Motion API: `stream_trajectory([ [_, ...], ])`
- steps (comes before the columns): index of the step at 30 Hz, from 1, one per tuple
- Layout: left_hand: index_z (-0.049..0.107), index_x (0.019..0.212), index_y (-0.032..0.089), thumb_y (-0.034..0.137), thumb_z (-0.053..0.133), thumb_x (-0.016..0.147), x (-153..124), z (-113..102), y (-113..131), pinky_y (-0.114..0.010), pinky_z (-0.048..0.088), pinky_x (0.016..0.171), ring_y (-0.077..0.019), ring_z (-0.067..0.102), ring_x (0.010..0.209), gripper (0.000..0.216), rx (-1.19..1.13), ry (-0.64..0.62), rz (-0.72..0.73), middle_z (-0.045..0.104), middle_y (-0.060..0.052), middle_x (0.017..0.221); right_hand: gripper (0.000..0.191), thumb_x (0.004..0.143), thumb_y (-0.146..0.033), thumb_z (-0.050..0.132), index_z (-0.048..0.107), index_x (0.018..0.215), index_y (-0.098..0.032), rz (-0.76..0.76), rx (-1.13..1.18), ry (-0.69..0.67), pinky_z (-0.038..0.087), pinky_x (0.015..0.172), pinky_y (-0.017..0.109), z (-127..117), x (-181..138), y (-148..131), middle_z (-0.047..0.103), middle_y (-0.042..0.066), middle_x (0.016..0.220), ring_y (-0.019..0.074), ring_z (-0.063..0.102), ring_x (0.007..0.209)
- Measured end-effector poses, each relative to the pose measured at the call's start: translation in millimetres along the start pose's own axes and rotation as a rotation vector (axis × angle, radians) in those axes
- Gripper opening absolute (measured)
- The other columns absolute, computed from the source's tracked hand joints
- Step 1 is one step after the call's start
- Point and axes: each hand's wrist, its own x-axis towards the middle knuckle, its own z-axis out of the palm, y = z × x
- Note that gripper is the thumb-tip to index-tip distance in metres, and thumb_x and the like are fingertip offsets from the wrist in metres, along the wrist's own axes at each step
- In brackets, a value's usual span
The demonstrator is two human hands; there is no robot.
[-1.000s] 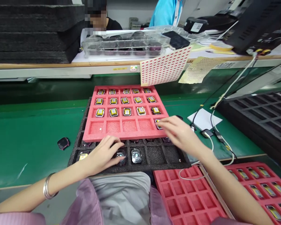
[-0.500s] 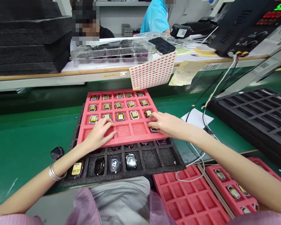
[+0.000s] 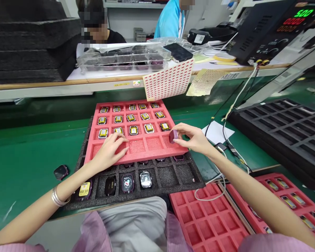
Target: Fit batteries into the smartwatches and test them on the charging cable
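Observation:
A red foam tray (image 3: 157, 151) lies on top of a black foam tray (image 3: 173, 175). Its upper rows hold several small watch bodies with yellow labels (image 3: 133, 130); its front row is bare. My right hand (image 3: 193, 137) is closed in a pinch on a purple watch body (image 3: 173, 135), lifted just above the tray's front right cell. My left hand (image 3: 110, 149) rests on the front left of the red tray, fingers loosely spread, with nothing seen in it. In the black tray's front row sit several watches with lit or dark screens (image 3: 127, 182).
A loose dark watch (image 3: 61, 172) lies on the green belt to the left. Cables (image 3: 227, 126) and white paper run to the right. Red trays (image 3: 207, 224) sit near my lap, one at the right holding parts. A red-dotted sticker sheet (image 3: 168, 83) hangs from the far shelf. Two people are behind it.
My right hand has lifted the purple watch body out of the front right cell. My left hand went from the black tray's watches onto the red tray and stays there.

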Motion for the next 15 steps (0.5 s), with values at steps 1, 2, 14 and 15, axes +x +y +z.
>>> stream_trajectory([
  [1,0.052,0.109,0.02,0.028,0.048,0.089,-1,0,0,-0.043,0.041,0.094,-0.024,0.048,0.106,0.022,0.0,-0.001,0.001,0.05,-0.009,0.112,0.025,0.073,-0.034,0.071,0.063,0.091,-0.017,0.067,0.15,0.076,0.053,0.063,0.028,5,-3,-3,0.063,0.005,0.088,0.0162,0.06,0.069],
  [2,0.052,0.109,0.02,0.028,0.048,0.089,-1,0,0,-0.043,0.041,0.093,-0.0242,0.048,0.106,0.022,0.001,-0.002,0.003,0.05,-0.009,0.112,0.026,0.072,-0.035,0.072,0.064,0.088,-0.017,0.124,0.3,0.144,0.053,0.06,0.028,10,-6,-6,0.064,0.005,0.085,0.0159,0.061,0.067],
  [14,0.053,0.107,0.016,0.004,0.034,0.081,52,-20,-1,-0.045,0.043,0.089,-0.0283,0.053,0.108,0.034,0.231,-0.067,0.068,0.056,-0.013,0.111,0.03,0.074,-0.03,0.071,0.066,0.099,-0.013,0.379,0.869,-0.088,0.054,0.042,0.026,46,-60,-36,0.068,0.01,0.086,0.0173,0.065,0.058],
  [15,0.053,0.106,0.016,0.001,0.034,0.077,59,-26,-4,-0.045,0.043,0.088,-0.0294,0.053,0.108,0.038,0.29,-0.067,0.048,0.057,-0.013,0.111,0.031,0.075,-0.03,0.072,0.066,0.1,-0.013,0.379,0.852,-0.107,0.053,0.042,0.025,47,-65,-34,0.068,0.01,0.085,0.0165,0.064,0.055],
])
